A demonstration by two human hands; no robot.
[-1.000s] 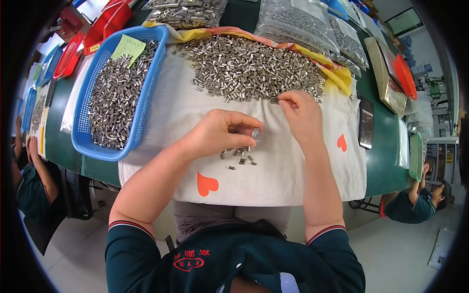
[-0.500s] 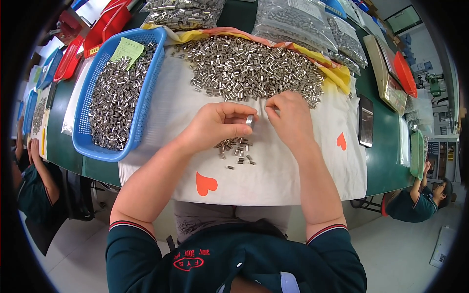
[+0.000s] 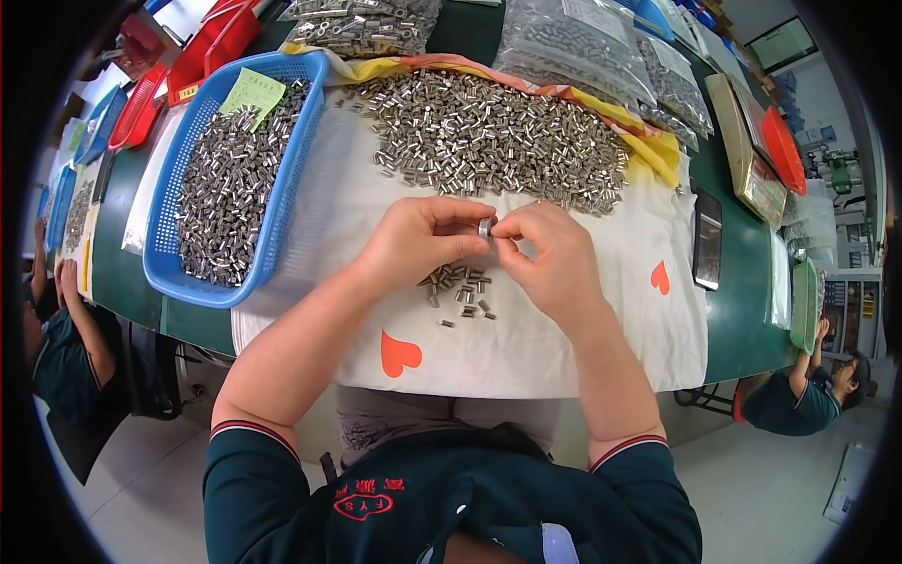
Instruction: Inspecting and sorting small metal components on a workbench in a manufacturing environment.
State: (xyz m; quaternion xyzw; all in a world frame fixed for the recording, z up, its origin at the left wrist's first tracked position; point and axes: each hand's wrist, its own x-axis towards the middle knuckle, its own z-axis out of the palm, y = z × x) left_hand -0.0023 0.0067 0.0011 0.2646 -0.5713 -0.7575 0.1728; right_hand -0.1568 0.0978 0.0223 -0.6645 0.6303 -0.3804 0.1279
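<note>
A: Small metal cylinder (image 3: 485, 227), silver, pinched between the fingertips of the left hand (image 3: 413, 246) and the right hand (image 3: 556, 260). Held just above the white cloth (image 3: 564, 338), both hands closed narrow on the 1 piece, thumbs and forefingers meeting at it.

B: Position on the table?

A: Centre of the cloth, directly over a little cluster of loose pieces (image 3: 460, 291) lying under the hands. The big heap (image 3: 498, 141) of the same silver pieces sits just beyond the knuckles, near but not touching them.

B: Judgement on handling?

A: The piece is tiny and smooth, likely to slip. Best kept low over the cloth so a drop lands soft and stays near; turned by fingertips only, with wrists resting. Whether the person is inspecting or fitting something cannot be told from here, the fingers hide most of it.

B: Surroundings?

A: Blue basket (image 3: 301, 150) to the left, part full of like pieces, a green paper slip (image 3: 252, 92) at its far end. Red trays (image 3: 202, 52) beyond it. Clear bags (image 3: 564, 42) of parts at the far edge. A dark phone-like slab (image 3: 707, 240) on the right of the cloth. 2 red heart shapes printed on the cloth.

B: Obstructions?

A: Little. The heap crowds the far side, so stray pieces could mix back in. Another person (image 3: 799, 395) sits low right, well apart; a further one at the left edge.
</note>
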